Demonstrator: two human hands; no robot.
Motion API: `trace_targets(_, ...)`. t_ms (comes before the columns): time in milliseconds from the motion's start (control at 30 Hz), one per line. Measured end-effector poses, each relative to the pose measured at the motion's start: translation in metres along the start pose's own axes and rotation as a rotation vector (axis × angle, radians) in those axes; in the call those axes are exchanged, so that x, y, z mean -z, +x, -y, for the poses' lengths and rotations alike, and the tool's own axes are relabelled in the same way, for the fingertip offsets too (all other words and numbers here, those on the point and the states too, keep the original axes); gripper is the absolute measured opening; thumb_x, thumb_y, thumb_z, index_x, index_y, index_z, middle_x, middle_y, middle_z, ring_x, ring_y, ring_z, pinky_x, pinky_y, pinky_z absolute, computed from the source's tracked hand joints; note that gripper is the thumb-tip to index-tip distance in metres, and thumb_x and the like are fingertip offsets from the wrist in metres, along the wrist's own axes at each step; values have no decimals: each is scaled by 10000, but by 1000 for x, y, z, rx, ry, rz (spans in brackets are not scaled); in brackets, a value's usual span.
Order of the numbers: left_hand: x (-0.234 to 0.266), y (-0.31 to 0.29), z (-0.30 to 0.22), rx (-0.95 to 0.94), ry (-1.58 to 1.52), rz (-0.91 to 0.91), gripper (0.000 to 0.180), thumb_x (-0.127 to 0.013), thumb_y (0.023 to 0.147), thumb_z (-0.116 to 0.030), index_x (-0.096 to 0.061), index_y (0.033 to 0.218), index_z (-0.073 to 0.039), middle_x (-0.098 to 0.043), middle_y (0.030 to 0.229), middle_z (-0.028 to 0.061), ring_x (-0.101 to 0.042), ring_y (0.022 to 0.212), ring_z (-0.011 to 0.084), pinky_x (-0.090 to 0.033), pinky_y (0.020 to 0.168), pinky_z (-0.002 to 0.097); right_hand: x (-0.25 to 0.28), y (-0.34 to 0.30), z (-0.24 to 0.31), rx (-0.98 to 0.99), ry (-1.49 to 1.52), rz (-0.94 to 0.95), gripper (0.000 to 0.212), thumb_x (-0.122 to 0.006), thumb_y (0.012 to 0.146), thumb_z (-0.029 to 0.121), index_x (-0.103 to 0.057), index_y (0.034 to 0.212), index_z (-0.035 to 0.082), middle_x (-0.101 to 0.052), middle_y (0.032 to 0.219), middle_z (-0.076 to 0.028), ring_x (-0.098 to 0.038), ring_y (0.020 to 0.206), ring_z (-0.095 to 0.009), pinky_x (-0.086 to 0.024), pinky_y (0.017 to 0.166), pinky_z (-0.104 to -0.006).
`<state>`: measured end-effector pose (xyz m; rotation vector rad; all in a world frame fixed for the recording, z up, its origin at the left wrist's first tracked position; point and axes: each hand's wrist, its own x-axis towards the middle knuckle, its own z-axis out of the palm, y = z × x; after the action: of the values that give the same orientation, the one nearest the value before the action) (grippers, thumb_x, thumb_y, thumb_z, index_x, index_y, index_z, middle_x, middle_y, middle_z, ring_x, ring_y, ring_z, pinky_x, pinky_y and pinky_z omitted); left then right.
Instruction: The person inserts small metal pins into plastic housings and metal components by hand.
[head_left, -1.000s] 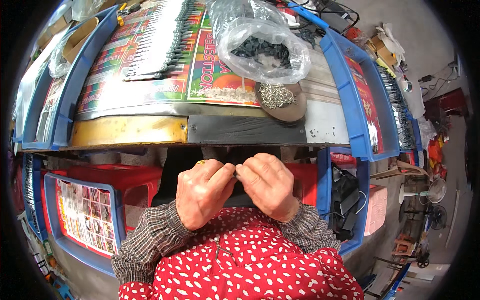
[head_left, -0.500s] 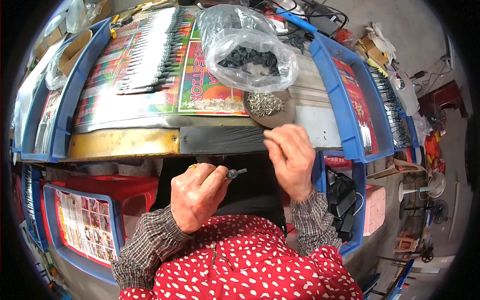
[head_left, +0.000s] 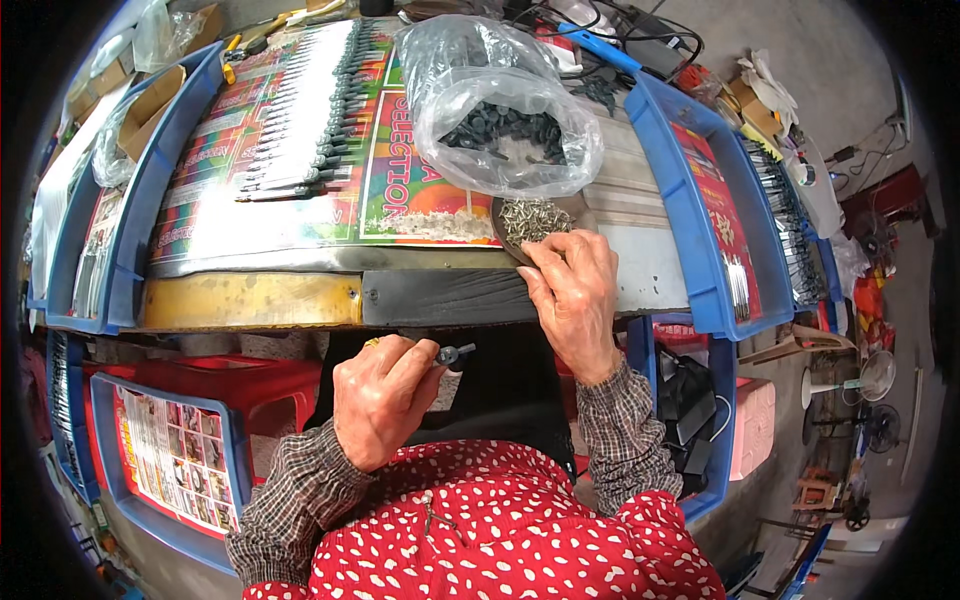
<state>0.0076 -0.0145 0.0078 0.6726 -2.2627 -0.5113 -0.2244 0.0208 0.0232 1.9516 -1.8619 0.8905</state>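
Held in the fingers of my left hand point(head_left: 385, 400) is a small dark grey part with a narrow tip point(head_left: 455, 355), poking out to the right below the table edge. Most of it is hidden by the fingers. My right hand point(head_left: 580, 305) is bent at a round brown dish point(head_left: 582, 212) of small silver screws point(head_left: 530, 217). Its fingers are closed in a pinch at the near rim; what is between the fingertips is too small to tell. Behind the dish, an open clear plastic bag point(head_left: 585, 165) contains many small black parts point(head_left: 500, 130).
A row of silver pieces with dark ends point(head_left: 310, 110) lies on the printed table cover point(head_left: 215, 200). Blue trays flank it, left point(head_left: 125, 275) and right point(head_left: 705, 265). Below the table are a red stool point(head_left: 215, 375) and another blue tray point(head_left: 232, 450). Cables point(head_left: 690, 45) lie at the back.
My right hand has moved slightly left and up onto the dish of screws. My left hand has shifted a little left and down with the dark grey part.
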Motion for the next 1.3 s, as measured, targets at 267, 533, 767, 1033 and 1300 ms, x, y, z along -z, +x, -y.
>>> trace_targets(267, 3, 1, -4, 48, -27, 47, 294, -734, 673, 15, -624, 942, -27, -619, 811, 101, -623, 714, 273, -498, 615, 364, 2, 2, -1, -7, 47, -6, 259, -742, 707, 67, -676, 955, 37, -602, 922, -65, -536, 935, -267, -399, 831, -412)
trace_targets(533, 4, -1, -4, 1, -37, 18, 259, -721, 704, -35, -610, 938, -38, -561, 746, 87, -575, 642, 265, -472, 554, 367, 7, 2, 2, -87, 171, -23, 131, -723, 716, 41, -633, 811, 46, -592, 851, -60, -532, 872, -265, -406, 791, -394)
trace_targets(767, 8, 2, -8, 73, -120, 73, 244, -731, 700, -29, -619, 917, -39, -562, 742, 97, -576, 631, 280, -467, 545, 368, 18, -15, 36, -70, 469, -10, 172, -703, 690, -56, -623, 818, 24, -616, 786, -69, -582, 782, -254, -476, 686, -359)
trace_targets(1033, 10, 1, -15, 119, -200, 74, 230, -738, 694, -15, -628, 896, -33, -556, 712, 94, -559, 595, 259, -442, 517, 354, 15, -33, 61, -70, 700, 75, 175, -710, 723, -26, -630, 870, 26, -642, 872, -67, -586, 861, -265, -469, 776, -366)
trace_targets(1300, 11, -2, -17, 96, -172, 81, 256, -740, 686, 6, -636, 919, -19, -577, 725, 107, -576, 612, 272, -454, 546, 359, 9, -37, 63, -31, 695, 74, 187, -704, 723, -20, -614, 880, 29, -626, 880, -74, -578, 868, -279, -464, 789, -375)
